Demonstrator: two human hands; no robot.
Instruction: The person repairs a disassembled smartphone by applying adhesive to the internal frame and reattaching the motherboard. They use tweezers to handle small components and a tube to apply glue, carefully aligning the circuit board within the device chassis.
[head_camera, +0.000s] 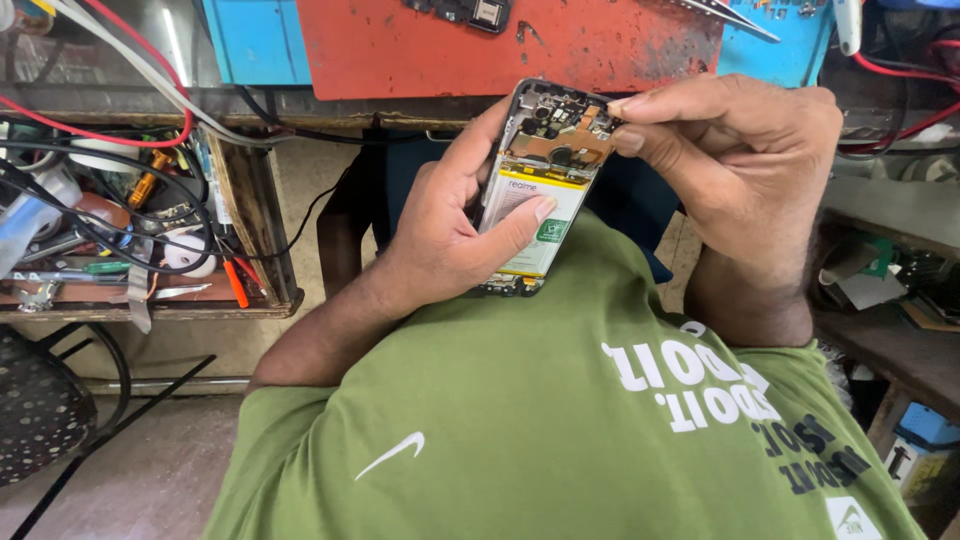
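My left hand (440, 235) has its grip clamped around the opened phone (540, 185), thumb pressed on the white battery (525, 225), holding it up over my green shirt (560, 420). The back cover is already off; the board at the top lies bare. My right hand (740, 170) pinches thumb and forefinger together at the phone's top right corner, on something too small to tell. To the left, a wooden tray (250, 220) holds cables and tools. Beyond, the far surface carries a red mat (420, 45) beside blue.
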